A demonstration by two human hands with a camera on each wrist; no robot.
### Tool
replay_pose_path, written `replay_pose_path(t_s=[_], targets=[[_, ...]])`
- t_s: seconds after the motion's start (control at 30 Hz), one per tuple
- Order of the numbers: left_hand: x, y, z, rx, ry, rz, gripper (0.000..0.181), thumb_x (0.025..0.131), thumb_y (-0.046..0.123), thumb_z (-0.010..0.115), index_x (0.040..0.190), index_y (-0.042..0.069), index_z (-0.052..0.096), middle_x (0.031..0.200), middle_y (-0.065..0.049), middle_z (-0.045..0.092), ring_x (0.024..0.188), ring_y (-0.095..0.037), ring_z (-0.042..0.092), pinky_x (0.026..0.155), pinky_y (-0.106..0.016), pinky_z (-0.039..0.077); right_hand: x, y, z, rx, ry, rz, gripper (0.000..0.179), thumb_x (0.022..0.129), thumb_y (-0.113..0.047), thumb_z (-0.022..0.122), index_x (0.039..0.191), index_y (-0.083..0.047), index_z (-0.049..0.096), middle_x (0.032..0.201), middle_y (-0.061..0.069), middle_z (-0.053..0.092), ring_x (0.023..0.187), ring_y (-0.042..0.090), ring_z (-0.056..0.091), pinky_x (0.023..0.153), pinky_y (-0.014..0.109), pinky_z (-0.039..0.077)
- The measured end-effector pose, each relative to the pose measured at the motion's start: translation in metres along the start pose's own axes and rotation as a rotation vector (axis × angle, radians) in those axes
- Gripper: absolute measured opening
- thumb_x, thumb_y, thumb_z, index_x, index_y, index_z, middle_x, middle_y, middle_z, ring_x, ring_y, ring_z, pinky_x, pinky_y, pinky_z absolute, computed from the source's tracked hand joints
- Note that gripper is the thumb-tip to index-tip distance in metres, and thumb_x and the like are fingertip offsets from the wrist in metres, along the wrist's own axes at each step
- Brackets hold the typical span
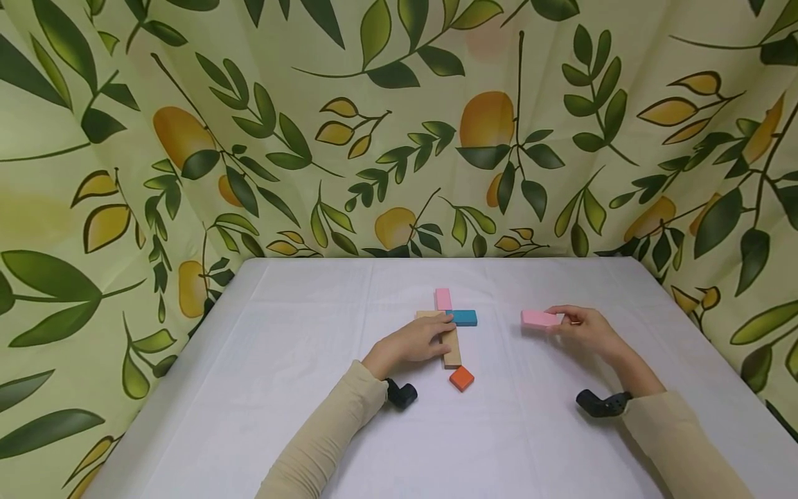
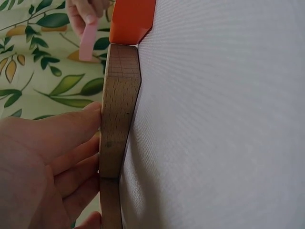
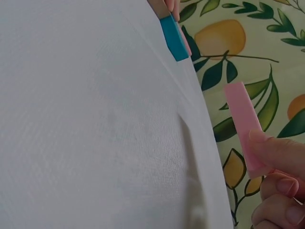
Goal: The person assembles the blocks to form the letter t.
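My left hand (image 1: 416, 339) rests on plain wooden blocks near the middle of the table, its fingertips on their upper faces. One wooden block (image 1: 451, 352) points toward me, and another (image 1: 427, 314) shows partly behind the hand. Against this group lie a blue block (image 1: 465, 318) on the right and a pink block (image 1: 442, 299) at the far end. An orange block (image 1: 462, 378) sits turned cornerwise at the near end. Off to the right, my right hand (image 1: 586, 330) pinches a second pink block (image 3: 242, 114) by one end between thumb and fingers, raised above the cloth.
A white cloth (image 1: 280, 388) covers the table. Behind and beside it hangs a leaf-and-fruit patterned curtain (image 1: 349, 166). A black wrist device (image 1: 402, 395) is on the left wrist, and another black device (image 1: 601, 403) is on the right.
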State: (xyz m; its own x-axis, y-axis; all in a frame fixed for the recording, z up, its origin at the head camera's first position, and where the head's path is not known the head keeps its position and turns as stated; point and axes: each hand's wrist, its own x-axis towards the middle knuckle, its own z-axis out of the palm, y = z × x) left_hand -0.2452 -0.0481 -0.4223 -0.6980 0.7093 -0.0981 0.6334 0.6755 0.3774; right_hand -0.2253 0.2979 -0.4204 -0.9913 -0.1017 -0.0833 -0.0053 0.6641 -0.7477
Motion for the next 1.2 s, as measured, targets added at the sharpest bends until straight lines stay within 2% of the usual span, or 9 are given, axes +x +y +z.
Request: replay_pose_path(t_s=[0.3, 0.6, 0.77, 0.93, 1.2], targets=[[0.001, 0.0, -0.001, 0.0, -0.007, -0.008, 0.051, 0.098, 0.026, 0.055, 0.144, 0.009, 0.044, 0.158, -0.004, 0.034, 0.15, -0.019, 0.027, 0.122, -0.033, 0.027, -0.004, -0.005, 0.005, 0.002, -0.009, 0.013, 0.057, 0.088, -0.034, 0.069, 0.132, -0.002, 0.055, 0.077, -0.003, 0.047, 0.08, 0.009, 0.041, 0.069, 0.027, 0.033], [0.001, -0.001, -0.001, -0.004, -0.013, -0.014, 0.051, 0.098, 0.027, 0.054, 0.145, 0.009, 0.044, 0.158, -0.003, 0.033, 0.15, -0.018, 0.027, 0.122, -0.034, 0.027, -0.007, -0.006, 0.012, 0.022, -0.007, 0.008, 0.052, 0.088, -0.028, 0.07, 0.129, 0.0, 0.056, 0.074, -0.006, 0.046, 0.078, 0.006, 0.041, 0.068, 0.026, 0.033], [0.002, -0.001, 0.0, -0.004, -0.015, -0.01, 0.051, 0.098, 0.027, 0.054, 0.145, 0.009, 0.044, 0.158, -0.004, 0.033, 0.15, -0.019, 0.027, 0.122, -0.033, 0.026, -0.009, -0.007, 0.014, 0.04, -0.002, -0.001, 0.05, 0.087, -0.026, 0.071, 0.128, 0.001, 0.057, 0.072, -0.007, 0.044, 0.073, 0.005, 0.04, 0.062, 0.025, 0.032], [0.002, -0.002, 0.001, -0.003, -0.017, -0.016, 0.051, 0.098, 0.027, 0.055, 0.145, 0.009, 0.044, 0.159, -0.004, 0.033, 0.15, -0.018, 0.027, 0.122, -0.033, 0.026, -0.011, -0.009, 0.017, 0.046, -0.009, -0.009, 0.052, 0.087, -0.028, 0.071, 0.128, 0.0, 0.057, 0.072, -0.007, 0.044, 0.075, 0.005, 0.04, 0.065, 0.025, 0.032], [0.002, -0.001, -0.001, -0.013, -0.017, -0.011, 0.051, 0.098, 0.026, 0.055, 0.145, 0.009, 0.044, 0.159, -0.004, 0.033, 0.15, -0.018, 0.027, 0.122, -0.033, 0.026, -0.012, -0.01, 0.021, 0.059, -0.027, -0.041, 0.049, 0.087, -0.024, 0.071, 0.127, 0.001, 0.058, 0.071, -0.007, 0.044, 0.073, 0.005, 0.041, 0.064, 0.024, 0.033]])
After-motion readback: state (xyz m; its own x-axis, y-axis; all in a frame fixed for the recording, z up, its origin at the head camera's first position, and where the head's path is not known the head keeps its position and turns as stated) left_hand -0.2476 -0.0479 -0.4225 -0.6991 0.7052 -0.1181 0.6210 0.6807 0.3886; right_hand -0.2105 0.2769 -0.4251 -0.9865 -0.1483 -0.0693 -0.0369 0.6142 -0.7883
